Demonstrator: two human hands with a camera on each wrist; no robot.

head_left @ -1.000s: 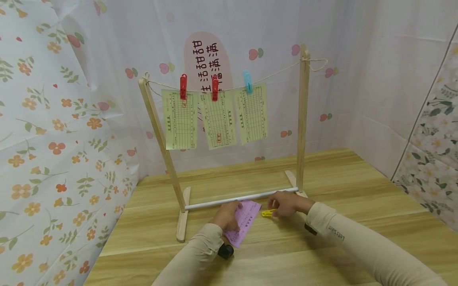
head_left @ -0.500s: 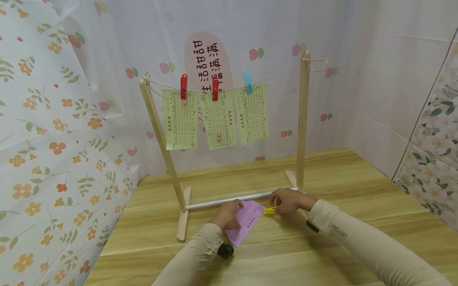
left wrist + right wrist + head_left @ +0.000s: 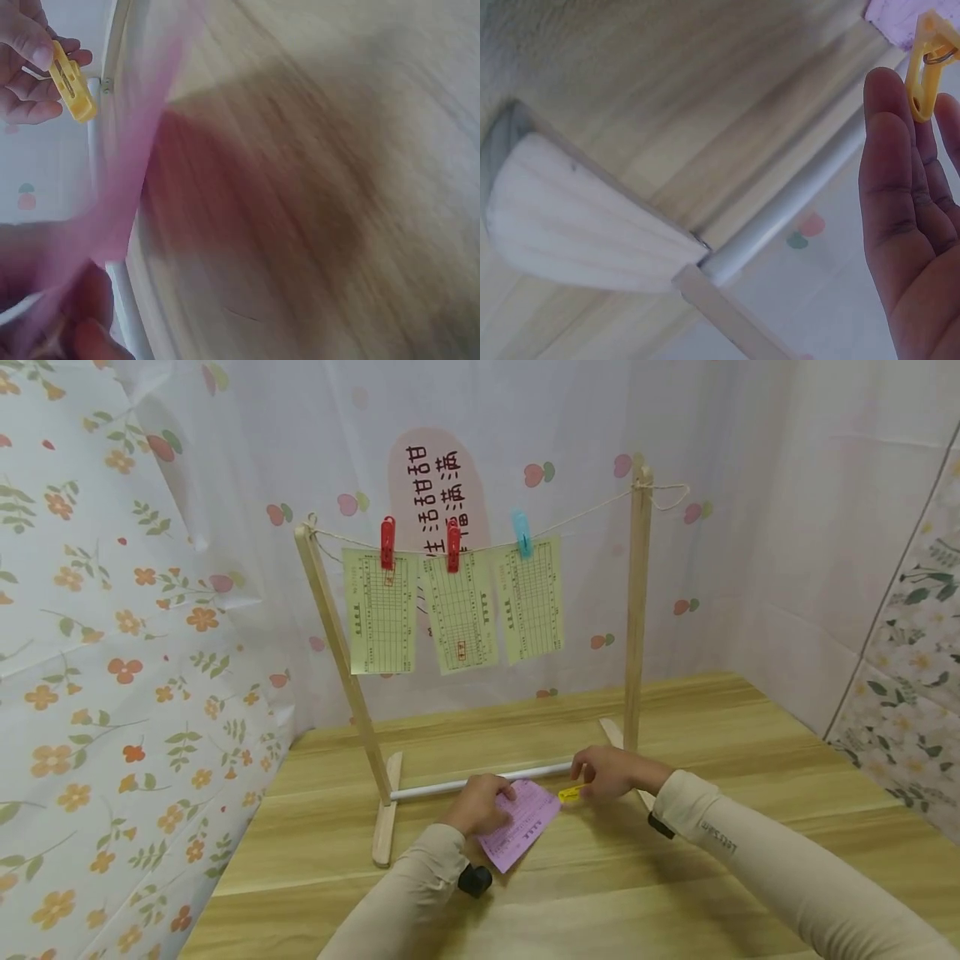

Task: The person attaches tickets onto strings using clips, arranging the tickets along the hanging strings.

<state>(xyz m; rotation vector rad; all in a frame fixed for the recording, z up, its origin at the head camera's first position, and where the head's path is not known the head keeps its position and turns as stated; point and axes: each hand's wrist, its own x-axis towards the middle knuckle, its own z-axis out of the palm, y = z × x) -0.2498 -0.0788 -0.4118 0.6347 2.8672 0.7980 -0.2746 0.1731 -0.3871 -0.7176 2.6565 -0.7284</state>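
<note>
My left hand (image 3: 482, 806) pinches a pink printed paper slip (image 3: 525, 831) by its left side, and the slip tilts above the table. In the left wrist view the pink slip (image 3: 146, 150) is blurred, seen nearly edge-on. Between the thumb and fingers of my right hand (image 3: 611, 772) is a yellow clothespin (image 3: 572, 793), close to the slip's right corner. The left wrist view shows that yellow clothespin (image 3: 73, 82) gripped at one end. Three yellow-green slips hang on a string behind: two under red clothespins (image 3: 453, 545), one under a blue clothespin (image 3: 522, 535).
A wooden post (image 3: 637, 610) on the right and a leaning post (image 3: 341, 652) on the left hold up the string (image 3: 585, 518). A white rod (image 3: 435, 788) joins their feet low down, just behind both hands. A floral curtain (image 3: 112, 693) borders the wooden table (image 3: 600, 893).
The pink slip has been raised and turned, its right corner shifting up and right. My right hand and the yellow clothespin have moved slightly up and right.
</note>
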